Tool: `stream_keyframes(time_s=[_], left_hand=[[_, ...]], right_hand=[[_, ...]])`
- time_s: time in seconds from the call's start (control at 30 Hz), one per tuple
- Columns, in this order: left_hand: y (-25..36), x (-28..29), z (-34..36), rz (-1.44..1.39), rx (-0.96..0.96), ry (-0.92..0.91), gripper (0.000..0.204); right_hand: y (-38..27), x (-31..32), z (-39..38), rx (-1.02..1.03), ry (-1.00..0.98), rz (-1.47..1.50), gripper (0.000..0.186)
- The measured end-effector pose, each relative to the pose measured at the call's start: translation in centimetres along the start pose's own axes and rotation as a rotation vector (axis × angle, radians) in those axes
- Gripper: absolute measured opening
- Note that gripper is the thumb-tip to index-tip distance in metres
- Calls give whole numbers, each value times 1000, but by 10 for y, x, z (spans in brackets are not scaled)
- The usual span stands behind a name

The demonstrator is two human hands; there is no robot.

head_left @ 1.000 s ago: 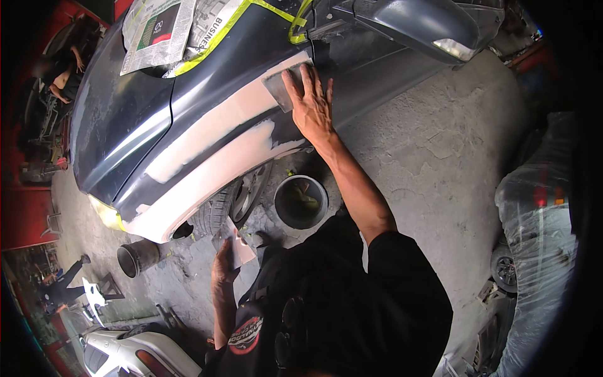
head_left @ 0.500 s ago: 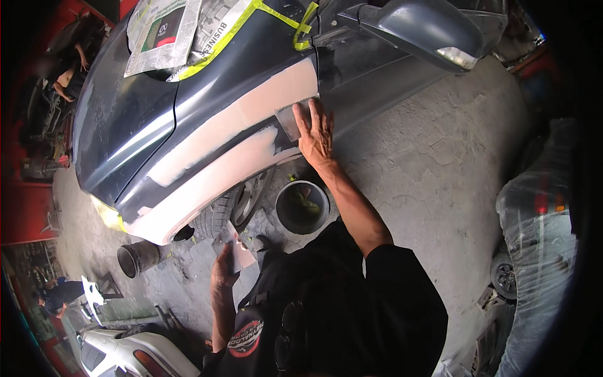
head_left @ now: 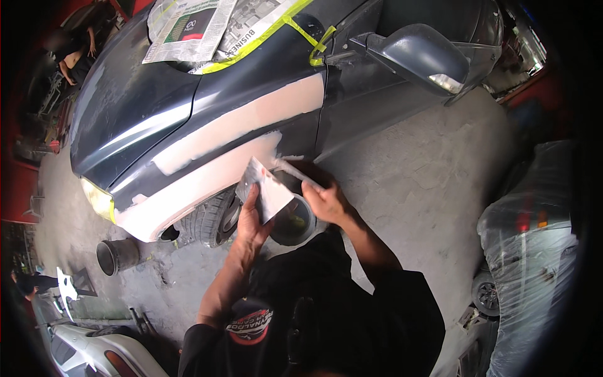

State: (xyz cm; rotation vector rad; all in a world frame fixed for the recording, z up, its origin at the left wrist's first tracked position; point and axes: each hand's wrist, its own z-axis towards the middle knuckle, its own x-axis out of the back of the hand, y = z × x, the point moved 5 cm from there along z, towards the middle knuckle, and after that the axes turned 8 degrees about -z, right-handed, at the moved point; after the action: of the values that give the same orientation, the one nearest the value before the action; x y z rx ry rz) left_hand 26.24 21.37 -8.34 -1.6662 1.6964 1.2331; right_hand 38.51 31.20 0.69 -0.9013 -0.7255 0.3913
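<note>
My left hand grips a flat rectangular filler board, pale and smeared with pinkish and grey material. In my right hand is a thin flat spreader, seen nearly edge-on, its far end close to the board; I cannot tell whether they touch. Both hands are in front of the dark car's front fender. Two broad bands of pale pink filler cover much of it, one along its side and one around the wheel arch.
Below my hands stands a dark bucket with something yellow-green inside. Another bucket is near the front wheel. Newspaper and yellow tape mask the windshield area. The side mirror juts out. A plastic-covered car stands right; people are far left.
My right hand has left the fender with the spreader and come down toward me. My left hand has raised the filler board up and right, bringing both together in front of the wheel arch.
</note>
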Motion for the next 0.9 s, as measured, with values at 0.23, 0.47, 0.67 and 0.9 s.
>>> stream_keyframes(time_s=[0.23, 0.47, 0.67, 0.9], left_hand=[[39, -12, -13, 186, -350, -30, 33], [70, 5, -40, 149, -280, -45, 35], [60, 50, -59, 123, -242, 47, 36], [55, 60, -66, 97, -220, 71, 37]], right_hand=[[34, -12, -27, 33, -395, -808, 56], [77, 28, 56, -98, 157, -1038, 64], [112, 25, 92, 10, 326, -1082, 56], [118, 22, 102, -33, 346, -1124, 57]])
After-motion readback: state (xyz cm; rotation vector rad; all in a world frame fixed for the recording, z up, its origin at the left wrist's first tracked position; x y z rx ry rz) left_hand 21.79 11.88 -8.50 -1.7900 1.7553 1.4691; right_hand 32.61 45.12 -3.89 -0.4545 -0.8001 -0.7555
